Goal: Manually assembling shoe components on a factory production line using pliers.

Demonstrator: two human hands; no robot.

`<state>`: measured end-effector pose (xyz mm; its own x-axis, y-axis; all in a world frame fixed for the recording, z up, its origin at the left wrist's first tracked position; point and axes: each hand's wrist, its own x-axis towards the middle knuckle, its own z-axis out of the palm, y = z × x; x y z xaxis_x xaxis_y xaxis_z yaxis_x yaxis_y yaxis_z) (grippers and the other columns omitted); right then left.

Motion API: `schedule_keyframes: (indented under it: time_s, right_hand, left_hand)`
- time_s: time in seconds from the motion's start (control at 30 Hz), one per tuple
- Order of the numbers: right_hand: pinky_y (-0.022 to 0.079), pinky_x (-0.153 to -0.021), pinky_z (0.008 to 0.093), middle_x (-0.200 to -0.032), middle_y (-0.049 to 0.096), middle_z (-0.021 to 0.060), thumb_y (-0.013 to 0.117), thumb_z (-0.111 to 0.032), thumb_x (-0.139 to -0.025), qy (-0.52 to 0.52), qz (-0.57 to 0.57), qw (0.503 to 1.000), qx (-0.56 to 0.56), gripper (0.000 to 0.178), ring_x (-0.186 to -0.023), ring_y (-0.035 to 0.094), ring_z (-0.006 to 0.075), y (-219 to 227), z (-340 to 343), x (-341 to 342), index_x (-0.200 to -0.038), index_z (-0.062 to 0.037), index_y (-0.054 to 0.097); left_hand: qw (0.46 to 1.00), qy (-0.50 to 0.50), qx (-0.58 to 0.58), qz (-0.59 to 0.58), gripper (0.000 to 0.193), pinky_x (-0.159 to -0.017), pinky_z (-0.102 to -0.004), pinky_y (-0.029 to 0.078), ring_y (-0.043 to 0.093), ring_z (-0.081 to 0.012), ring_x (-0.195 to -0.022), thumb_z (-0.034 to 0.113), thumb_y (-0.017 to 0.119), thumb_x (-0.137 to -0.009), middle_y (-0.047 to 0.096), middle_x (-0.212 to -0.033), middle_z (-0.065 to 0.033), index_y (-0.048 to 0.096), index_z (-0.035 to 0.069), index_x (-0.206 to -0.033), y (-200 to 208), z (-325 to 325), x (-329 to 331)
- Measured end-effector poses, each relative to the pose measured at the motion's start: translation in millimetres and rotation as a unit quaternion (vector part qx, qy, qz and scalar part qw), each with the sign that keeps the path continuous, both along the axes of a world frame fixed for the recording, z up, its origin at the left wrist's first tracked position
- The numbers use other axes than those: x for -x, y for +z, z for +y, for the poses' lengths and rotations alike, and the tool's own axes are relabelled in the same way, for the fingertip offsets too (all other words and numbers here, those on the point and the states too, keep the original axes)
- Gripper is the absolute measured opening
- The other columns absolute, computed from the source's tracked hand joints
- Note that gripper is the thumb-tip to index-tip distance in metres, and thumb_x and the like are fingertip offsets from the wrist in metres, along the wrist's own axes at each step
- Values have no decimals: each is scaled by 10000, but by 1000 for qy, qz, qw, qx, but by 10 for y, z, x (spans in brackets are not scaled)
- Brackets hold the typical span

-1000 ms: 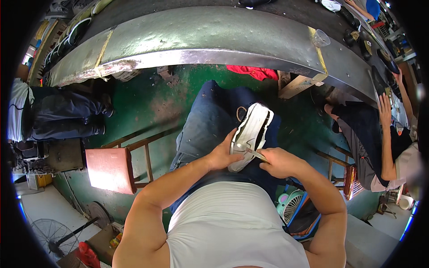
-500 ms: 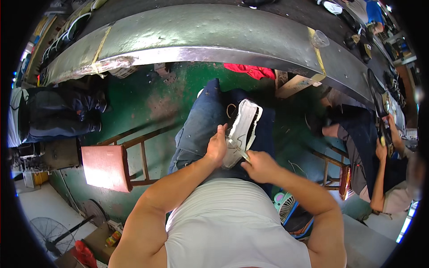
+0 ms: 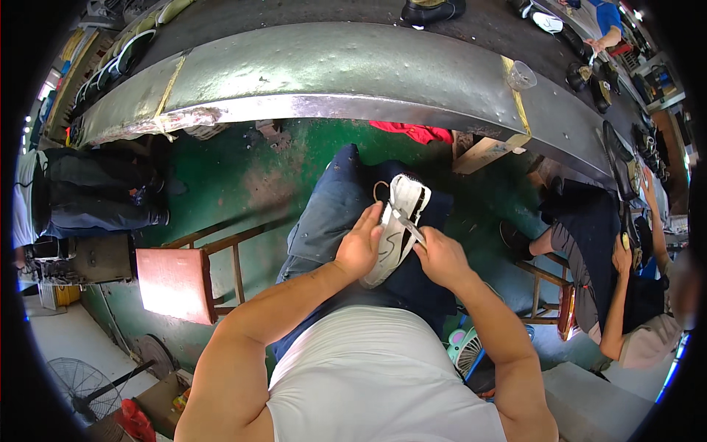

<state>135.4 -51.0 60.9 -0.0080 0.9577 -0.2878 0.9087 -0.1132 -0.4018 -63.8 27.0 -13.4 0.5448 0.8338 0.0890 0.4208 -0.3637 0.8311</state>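
Note:
A shoe (image 3: 381,259) with its whitish underside facing up lies on the dark blue cloth (image 3: 427,283) over my lap. Its far end has a ragged white edge around a dark gap, and a curved dark line is drawn on the near part. My left hand (image 3: 359,247) grips the shoe's left side, fingers pointing away from me. In my closed right hand (image 3: 443,259) is a silver metal tool like pliers (image 3: 409,225), its head against the shoe's underside. The tool's grip is partly hidden by my fingers. A tan loop (image 3: 380,191) shows beside the shoe's far end.
A long metal-edged bench (image 3: 331,66) runs across in front, with shoes (image 3: 434,10) and a clear cup (image 3: 521,75) on it. A pink-topped stool (image 3: 175,283) stands left. A co-worker (image 3: 589,250) sits right; a small fan (image 3: 464,348) is by my right side.
The tool and my right hand have moved farther along the shoe, toward its far end. My left hand has also slid forward a little. The view has shifted slightly.

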Motion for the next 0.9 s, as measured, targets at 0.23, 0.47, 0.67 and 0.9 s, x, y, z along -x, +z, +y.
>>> schedule_keyframes:
  time_s: [0.23, 0.47, 0.67, 0.9]
  right_hand:
    - [505, -746, 473, -889, 660, 232, 643, -250, -930, -123, 243, 914, 299, 277, -846, 648, 429, 307, 178, -374, -1007, 5, 567]
    - [513, -731, 519, -872, 660, 257, 510, -307, -1010, -6, 99, 994, -52, 331, -822, 651, 443, -178, 378, -298, -971, 20, 549]
    - [506, -723, 525, -815, 657, 258, 487, -324, -1023, -3, 83, 996, -33, 368, -812, 648, 450, -75, 369, -296, -940, 31, 536]
    - [513, -671, 379, -779, 659, 164, 470, -300, -1037, 16, 117, 993, 9, 336, -715, 672, 281, -211, -63, -21, -1001, 26, 541]
  left_hand:
    - [961, -127, 108, 220, 557, -1039, -458, 477, 575, -476, -1174, 261, 396, -1051, 321, -1532, -294, 219, 223, -1577, 440, 177, -11]
    - [937, -178, 101, 282, 564, -941, -480, 536, 643, -488, -1035, 320, 395, -1047, 265, -1541, -333, 207, 288, -1578, 625, 272, -194]
    - [998, -58, 15, 9, 569, -1021, -415, 481, 615, -435, -1163, 264, 484, -1017, 400, -1481, -326, 341, 24, -1513, 96, 5, 114]
    - [952, 38, 302, 1, 703, -1037, -372, 451, 611, -387, -1188, 251, 650, -931, 629, -1256, -285, 351, -58, -1487, 183, -130, 132]
